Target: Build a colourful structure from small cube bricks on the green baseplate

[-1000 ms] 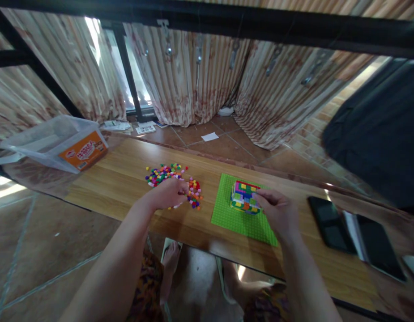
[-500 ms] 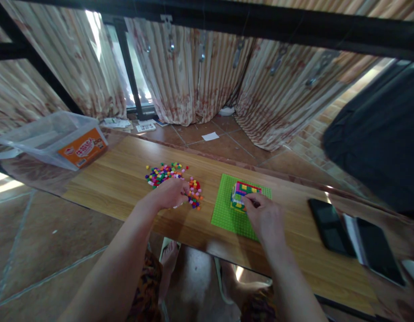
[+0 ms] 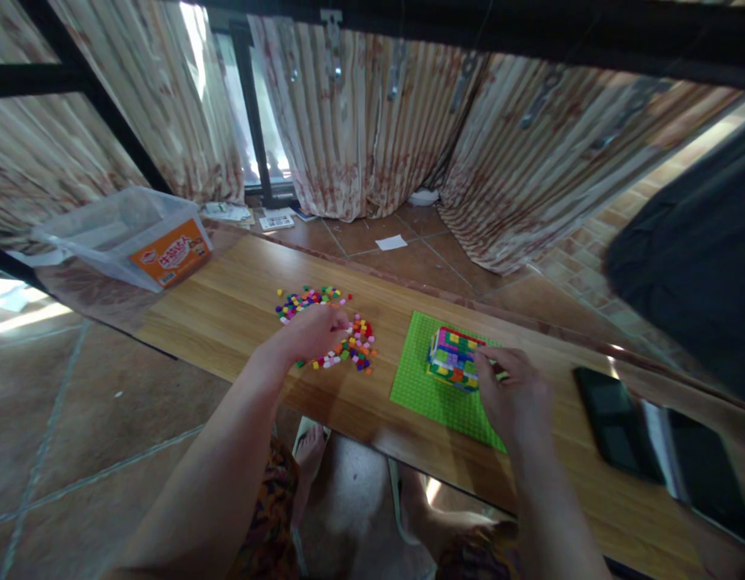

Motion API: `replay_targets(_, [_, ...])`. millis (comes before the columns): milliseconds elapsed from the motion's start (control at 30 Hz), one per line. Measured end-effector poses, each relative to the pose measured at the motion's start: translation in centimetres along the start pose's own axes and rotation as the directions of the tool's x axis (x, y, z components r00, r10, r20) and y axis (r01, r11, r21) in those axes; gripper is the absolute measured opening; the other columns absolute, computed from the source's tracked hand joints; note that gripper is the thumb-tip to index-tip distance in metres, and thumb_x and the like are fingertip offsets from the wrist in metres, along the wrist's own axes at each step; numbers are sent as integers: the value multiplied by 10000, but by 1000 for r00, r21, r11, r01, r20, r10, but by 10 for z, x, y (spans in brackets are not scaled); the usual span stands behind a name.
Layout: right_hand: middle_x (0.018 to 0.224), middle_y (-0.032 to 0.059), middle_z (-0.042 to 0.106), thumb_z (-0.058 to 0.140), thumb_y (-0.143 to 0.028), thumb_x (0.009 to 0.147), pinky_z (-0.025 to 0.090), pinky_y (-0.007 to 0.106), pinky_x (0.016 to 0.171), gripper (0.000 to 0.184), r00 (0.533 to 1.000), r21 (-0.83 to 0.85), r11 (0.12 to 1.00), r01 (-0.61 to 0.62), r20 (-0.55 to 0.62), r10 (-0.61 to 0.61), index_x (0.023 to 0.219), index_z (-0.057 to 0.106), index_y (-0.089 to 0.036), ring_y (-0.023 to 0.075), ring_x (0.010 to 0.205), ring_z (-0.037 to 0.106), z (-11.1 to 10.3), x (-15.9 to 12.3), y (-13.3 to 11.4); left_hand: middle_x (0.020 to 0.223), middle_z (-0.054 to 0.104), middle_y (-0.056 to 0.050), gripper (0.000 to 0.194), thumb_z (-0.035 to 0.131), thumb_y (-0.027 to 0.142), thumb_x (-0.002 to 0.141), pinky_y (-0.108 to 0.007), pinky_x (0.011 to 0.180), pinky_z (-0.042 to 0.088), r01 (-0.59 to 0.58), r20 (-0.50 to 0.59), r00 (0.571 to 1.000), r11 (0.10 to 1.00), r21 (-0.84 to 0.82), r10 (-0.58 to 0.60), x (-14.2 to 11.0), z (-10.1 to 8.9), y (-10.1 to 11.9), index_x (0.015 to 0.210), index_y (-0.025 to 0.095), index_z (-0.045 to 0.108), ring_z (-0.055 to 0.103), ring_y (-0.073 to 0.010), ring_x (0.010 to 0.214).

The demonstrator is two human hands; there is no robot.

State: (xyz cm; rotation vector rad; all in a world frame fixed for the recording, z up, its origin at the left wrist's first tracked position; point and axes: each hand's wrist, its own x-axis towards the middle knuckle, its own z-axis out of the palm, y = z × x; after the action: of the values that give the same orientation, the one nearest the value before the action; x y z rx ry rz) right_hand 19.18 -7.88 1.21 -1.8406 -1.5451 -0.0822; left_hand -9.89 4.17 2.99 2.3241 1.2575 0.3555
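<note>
Small coloured building bricks [image 3: 353, 352] lie in a loose pile on the wooden table. Over this pile is my left hand [image 3: 316, 330], its fingers pinched together; whatever they hold is too small to make out. To the right, a green studded baseplate [image 3: 411, 372] carries a block-shaped build of many-coloured bricks [image 3: 452, 360]. My right hand [image 3: 517, 395] is at the right end of that build, thumb and forefinger closed near its upper corner. Those fingers cover part of the build, and I cannot tell whether a brick is between them.
A clear plastic box [image 3: 122, 234] with an orange label stands at the table's left end. Two dark phone-like or tablet-like devices, one a black slab [image 3: 617, 423], lie to the right. Beyond the wooden tabletop [image 3: 227, 314] hang striped curtains [image 3: 336, 137].
My right hand has shifted from the top of the build to its right end, uncovering more coloured bricks. My left hand stays over the pile, slightly farther back. The view has turned a little left.
</note>
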Motion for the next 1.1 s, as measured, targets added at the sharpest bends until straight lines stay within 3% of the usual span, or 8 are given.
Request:
replay_targets(167, [987,101,651,469,-296,867,499,350,757,293,991,-40,992,118,67,-115,918,736,-186,220,904,610,8,-5,3,575,565,9,151,569,257,782,-230,548,265,56,-98,994,998,-16,-58,0,-5,-5,747,152,671,464,-107,552])
replay_targets(500, [1062,84,656,423,-159,860,488,366,775,341,956,-277,917,287,134,-260,962,743,-219,234,899,557,9,-13,8,618,585,-1,191,523,240,812,-228,555,287,104,-150,983,994,-17,-106,-2,-10,-13,835,152,691,475,-113,568])
replay_targets(800, [1162,135,616,423,-93,817,477,386,812,399,898,-387,812,436,245,-365,1147,643,-135,267,973,563,6,-29,11,671,633,-12,183,530,194,796,-216,570,329,132,-257,956,990,-51,-141,-5,-15,-21,851,142,695,515,-111,605])
replay_targets(933, [1120,154,637,406,-110,836,461,408,842,369,886,-342,818,463,173,-429,1128,631,-113,280,1031,587,13,-31,19,705,660,-24,185,539,209,803,-218,575,360,181,-332,923,981,-75,-196,-6,-19,-26,864,146,702,543,-120,624])
replay_targets(1100, [1015,139,689,466,-164,872,463,406,853,269,904,-279,883,378,-93,-417,1067,648,-128,270,948,637,20,-24,-5,742,687,-40,191,553,226,811,-226,598,399,259,-392,872,956,-138,-293,-7,-23,-28,881,139,708,573,-129,647])
